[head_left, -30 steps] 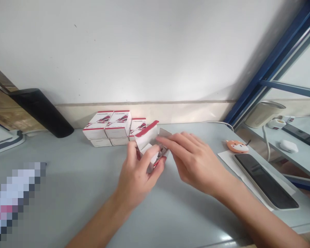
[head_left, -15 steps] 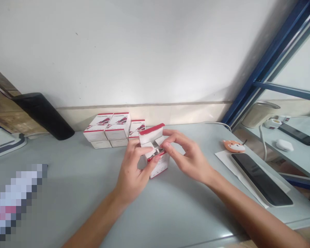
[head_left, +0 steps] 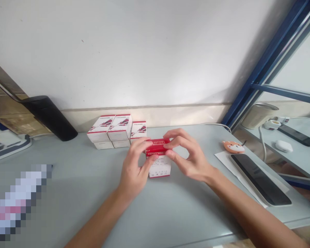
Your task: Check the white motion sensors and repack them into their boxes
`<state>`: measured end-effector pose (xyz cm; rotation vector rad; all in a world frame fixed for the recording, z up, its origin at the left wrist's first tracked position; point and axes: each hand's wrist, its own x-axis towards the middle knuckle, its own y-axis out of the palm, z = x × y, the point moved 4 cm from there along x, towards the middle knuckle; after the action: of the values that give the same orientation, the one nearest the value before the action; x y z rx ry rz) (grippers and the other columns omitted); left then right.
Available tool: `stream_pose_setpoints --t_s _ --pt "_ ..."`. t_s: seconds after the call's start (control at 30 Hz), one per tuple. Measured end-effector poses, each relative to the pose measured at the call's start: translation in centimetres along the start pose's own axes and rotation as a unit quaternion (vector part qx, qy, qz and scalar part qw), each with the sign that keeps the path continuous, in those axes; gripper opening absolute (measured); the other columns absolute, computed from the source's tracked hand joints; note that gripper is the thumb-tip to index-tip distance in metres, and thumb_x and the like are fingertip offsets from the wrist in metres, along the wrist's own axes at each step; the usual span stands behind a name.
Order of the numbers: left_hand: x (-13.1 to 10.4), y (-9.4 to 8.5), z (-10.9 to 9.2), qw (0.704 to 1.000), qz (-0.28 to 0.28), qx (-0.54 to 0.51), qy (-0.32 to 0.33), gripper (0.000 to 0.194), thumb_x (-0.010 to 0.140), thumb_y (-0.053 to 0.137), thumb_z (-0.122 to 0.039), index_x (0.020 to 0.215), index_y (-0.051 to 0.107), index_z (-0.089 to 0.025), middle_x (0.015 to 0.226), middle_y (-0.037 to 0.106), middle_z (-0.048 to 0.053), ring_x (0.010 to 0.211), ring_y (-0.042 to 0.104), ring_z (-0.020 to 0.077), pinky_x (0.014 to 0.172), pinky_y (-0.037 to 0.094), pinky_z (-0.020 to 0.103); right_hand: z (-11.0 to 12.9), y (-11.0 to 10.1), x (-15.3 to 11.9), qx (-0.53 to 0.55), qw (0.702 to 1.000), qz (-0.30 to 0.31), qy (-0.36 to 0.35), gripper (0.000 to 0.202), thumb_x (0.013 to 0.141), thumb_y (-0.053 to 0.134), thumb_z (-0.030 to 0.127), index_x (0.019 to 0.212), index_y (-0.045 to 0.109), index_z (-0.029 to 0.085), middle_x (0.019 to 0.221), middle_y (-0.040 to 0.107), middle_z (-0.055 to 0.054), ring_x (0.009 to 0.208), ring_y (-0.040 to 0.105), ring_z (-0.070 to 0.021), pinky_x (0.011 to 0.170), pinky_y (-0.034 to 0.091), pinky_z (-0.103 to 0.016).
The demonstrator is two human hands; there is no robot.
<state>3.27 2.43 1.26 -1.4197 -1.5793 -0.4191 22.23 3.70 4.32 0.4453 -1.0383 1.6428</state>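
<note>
A small white carton with a red lid stands upright on the grey-blue table in front of me. Its red lid lies folded down over the top, with "DETECTOR" lettering on it. My left hand grips the carton's left side, thumb on the front upper edge and fingers over the lid's left end. My right hand holds the upper right corner, fingertips on the lid and thumb at the front edge. What lies inside the carton is hidden.
Several matching white cartons stand stacked by the wall, left of centre. A black cylinder leans farther left. To the right lie a dark-screened phone on white paper and an orange animal-faced item. A blue-framed mirror edges the right side.
The carton's lid was raised with its inner flaps showing; now it is folded down over the top. Both hands have stayed on the carton.
</note>
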Motion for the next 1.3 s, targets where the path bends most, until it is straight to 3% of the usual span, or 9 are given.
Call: stream_pose_setpoints --t_s 0.2,0.3,0.37,0.53,0.67,0.77,0.97,1.1,1.3 --pt "0.0 -0.7 0.6 0.998 -0.044 0.003 -0.033 0.012 0.105 0.060 -0.025 0.116 0.065 -0.025 0.132 0.069 0.009 0.127 0.067 0.0219 0.105 0.057 0.041 -0.8 0.6 -0.8 -0.022 0.999 0.049 -0.002 0.030 0.098 0.072 0.028 0.127 0.068 0.028 0.147 0.056 -0.014 0.126 0.064 -0.0277 0.103 0.057 -0.046" --pt "-0.1 -1.6 2.4 0.975 -0.147 -0.032 -0.162 0.020 0.107 0.057 -0.041 0.106 0.061 -0.022 0.117 0.075 0.009 0.111 0.073 0.0210 0.093 0.060 0.035 -1.7 2.0 -1.4 0.023 0.986 0.137 0.096 0.091 0.089 0.082 0.035 0.165 0.032 0.035 0.167 0.036 -0.015 0.136 0.060 -0.0317 0.109 0.056 -0.050" --pt "0.2 -1.9 3.4 0.963 -0.166 -0.047 -0.210 0.029 0.105 0.057 -0.050 0.101 0.058 -0.022 0.103 0.075 0.007 0.097 0.073 0.0197 0.083 0.060 0.032 -2.2 2.7 -1.8 0.067 0.970 0.176 0.152 0.105 0.088 0.084 0.034 0.169 0.018 0.038 0.158 0.052 -0.012 0.129 0.065 -0.0297 0.107 0.057 -0.049" --pt "2.0 -5.7 5.4 0.963 -0.207 0.071 -0.154 0.022 0.101 0.064 -0.041 0.111 0.064 -0.021 0.125 0.069 0.010 0.127 0.063 0.0252 0.110 0.050 0.040 -3.8 2.5 -1.3 -0.060 0.973 0.073 0.212 0.071 0.090 0.080 0.039 0.152 0.044 0.035 0.128 0.075 -0.005 0.103 0.071 -0.0278 0.089 0.060 -0.045" --pt "1.6 -12.1 9.9 0.889 -0.357 0.110 -0.265 0.041 0.098 0.066 -0.035 0.136 0.056 -0.022 0.154 0.051 0.011 0.152 0.038 0.0275 0.132 0.020 0.047 -4.9 4.0 1.8 -0.278 0.949 0.054 0.138 0.053 0.096 0.072 0.029 0.146 0.057 0.034 0.137 0.071 -0.006 0.122 0.064 -0.0316 0.090 0.058 -0.045" --pt "1.4 -14.1 13.4 0.888 -0.307 0.016 -0.342 0.044 0.108 0.044 -0.042 0.143 0.054 -0.018 0.145 0.061 0.015 0.137 0.056 0.0284 0.124 0.036 0.053 -6.0 7.2 4.8 -0.353 0.925 0.117 0.080 0.050 0.099 0.066 0.021 0.147 0.060 0.034 0.141 0.068 -0.009 0.126 0.059 -0.0319 0.092 0.058 -0.046" --pt "1.0 -12.2 16.0 0.887 -0.179 -0.149 -0.399 0.056 0.109 0.033 -0.058 0.153 0.054 -0.028 0.152 0.065 0.005 0.138 0.062 0.0231 0.124 0.042 0.044 -7.3 10.8 6.2 -0.262 0.955 0.103 0.088 0.059 0.102 0.061 0.023 0.157 0.049 0.039 0.158 0.052 -0.007 0.133 0.055 -0.0284 0.097 0.061 -0.044" --pt "0.7 -11.7 15.8 0.881 -0.156 -0.190 -0.404 0.059 0.108 0.037 -0.059 0.159 0.048 -0.032 0.161 0.057 0.002 0.147 0.055 0.0227 0.126 0.039 0.044 -7.8 7.4 3.1 -0.033 0.980 0.097 0.171 0.078 0.100 0.066 0.043 0.167 0.028 0.045 0.175 0.026 -0.006 0.133 0.060 -0.0261 0.112 0.054 -0.048" --pt "0.8 -7.2 12.7 0.873 -0.045 -0.267 -0.406 0.072 0.102 0.054 -0.060 0.166 0.036 -0.033 0.168 0.048 0.004 0.153 0.048 0.0269 0.131 0.031 0.050 -9.5 0.0 -0.8 0.086 0.913 -0.011 0.399 0.087 0.098 0.055 0.070 0.171 0.022 0.036 0.171 0.038 -0.013 0.146 0.053 -0.0323 0.113 0.051 -0.051"
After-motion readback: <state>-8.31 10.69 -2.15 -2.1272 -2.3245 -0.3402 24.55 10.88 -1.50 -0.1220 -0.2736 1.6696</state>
